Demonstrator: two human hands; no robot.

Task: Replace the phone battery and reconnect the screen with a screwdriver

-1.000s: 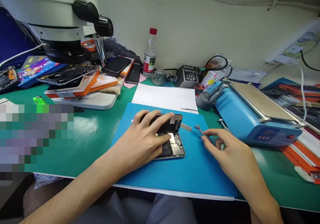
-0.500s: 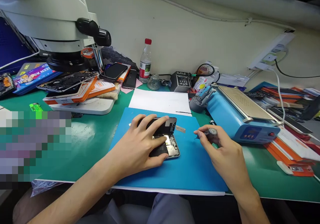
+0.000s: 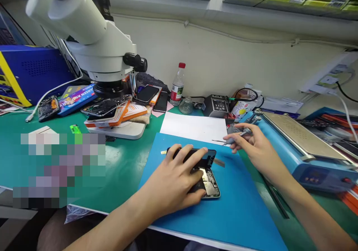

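An opened smartphone (image 3: 211,183) lies on the blue mat (image 3: 240,221), its screen (image 3: 208,158) tilted up along the far edge and its inner parts bare. Over it spreads my left hand (image 3: 179,178), fingers against the raised screen and thumb at the near edge, gripping it and hiding much of the left half. To the right, above the mat's far corner, my right hand (image 3: 251,143) is closed on a grey screwdriver (image 3: 244,132). Just at its fingertips a thin dark tool (image 3: 217,141) lies on the white paper (image 3: 192,126); I cannot tell whether they touch it.
A blue heating machine (image 3: 302,154) with a metal top stands at right. At left are a microscope (image 3: 112,53) and several stacked phones and boxes (image 3: 112,118). Behind the paper stand a red-capped bottle (image 3: 177,87), a glass jar (image 3: 186,105) and a black control box (image 3: 215,106).
My right hand has gone forward from beside the phone to the white paper's edge, still with the screwdriver. My left hand stays on the phone. The camera view has tilted up and turned left.
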